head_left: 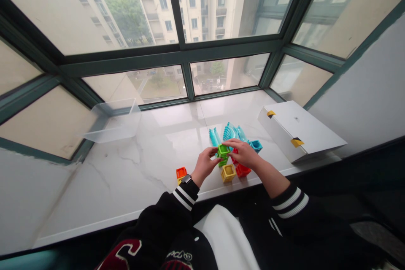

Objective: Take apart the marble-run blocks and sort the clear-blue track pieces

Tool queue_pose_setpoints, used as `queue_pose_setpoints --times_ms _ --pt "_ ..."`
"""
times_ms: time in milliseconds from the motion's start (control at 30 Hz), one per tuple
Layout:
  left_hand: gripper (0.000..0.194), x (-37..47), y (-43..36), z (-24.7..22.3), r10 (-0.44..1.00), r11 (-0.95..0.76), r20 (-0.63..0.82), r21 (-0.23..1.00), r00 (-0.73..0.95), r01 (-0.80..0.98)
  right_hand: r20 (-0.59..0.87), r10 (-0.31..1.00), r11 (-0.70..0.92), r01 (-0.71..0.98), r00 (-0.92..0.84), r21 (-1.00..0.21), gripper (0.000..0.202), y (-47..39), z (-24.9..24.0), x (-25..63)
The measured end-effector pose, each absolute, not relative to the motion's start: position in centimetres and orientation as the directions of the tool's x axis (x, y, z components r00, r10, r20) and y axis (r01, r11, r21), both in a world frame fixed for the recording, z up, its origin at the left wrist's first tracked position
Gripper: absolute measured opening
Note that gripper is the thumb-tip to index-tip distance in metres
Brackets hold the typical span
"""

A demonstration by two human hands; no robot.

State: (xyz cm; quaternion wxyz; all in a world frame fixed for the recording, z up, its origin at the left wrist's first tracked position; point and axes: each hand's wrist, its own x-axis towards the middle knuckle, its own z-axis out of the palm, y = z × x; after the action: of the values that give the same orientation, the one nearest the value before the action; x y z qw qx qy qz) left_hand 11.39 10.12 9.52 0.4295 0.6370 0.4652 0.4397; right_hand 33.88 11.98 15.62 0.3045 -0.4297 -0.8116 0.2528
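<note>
Both my hands meet at a green block (223, 151) with an open square top, which sits above another green piece. My left hand (206, 163) pinches it from the left side. From the right, my right hand (243, 152) holds the same block, fingers across its far edge and thumb at its near side. A yellow block (228, 173) stands just in front of the green ones. Red blocks (243, 171) lie under and beside my right hand, partly hidden. Near my left wrist is an orange-red block (181, 172) with a yellow one, partly covered by the watch wrist.
Clear turquoise track pieces (230, 131) lie behind my hands, with a blue block (256, 146) to their right. A transparent bin (114, 122) stands at the back left of the white sill (142, 164). A white box (297, 133) is at the right. Green-framed windows surround the sill.
</note>
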Motion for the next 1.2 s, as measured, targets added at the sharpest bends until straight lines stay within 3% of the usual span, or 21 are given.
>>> queue_pose_setpoints --times_ms 767,1033,1200 --pt "0.038 11.2 9.8 9.4 0.944 -0.313 0.256 0.892 0.206 0.327 0.282 0.840 0.518 0.530 -0.464 -0.671 0.057 12.0 15.4 33.9" --pt "0.037 9.9 9.9 9.5 0.958 -0.258 0.189 0.896 0.213 0.361 0.299 0.839 0.524 0.526 -0.455 -0.670 0.055 11.9 15.0 34.0" --pt "0.035 5.2 8.4 9.9 0.989 -0.147 0.130 0.925 0.071 0.349 0.303 0.843 0.518 0.520 -0.444 -0.680 0.052 11.7 14.7 33.9"
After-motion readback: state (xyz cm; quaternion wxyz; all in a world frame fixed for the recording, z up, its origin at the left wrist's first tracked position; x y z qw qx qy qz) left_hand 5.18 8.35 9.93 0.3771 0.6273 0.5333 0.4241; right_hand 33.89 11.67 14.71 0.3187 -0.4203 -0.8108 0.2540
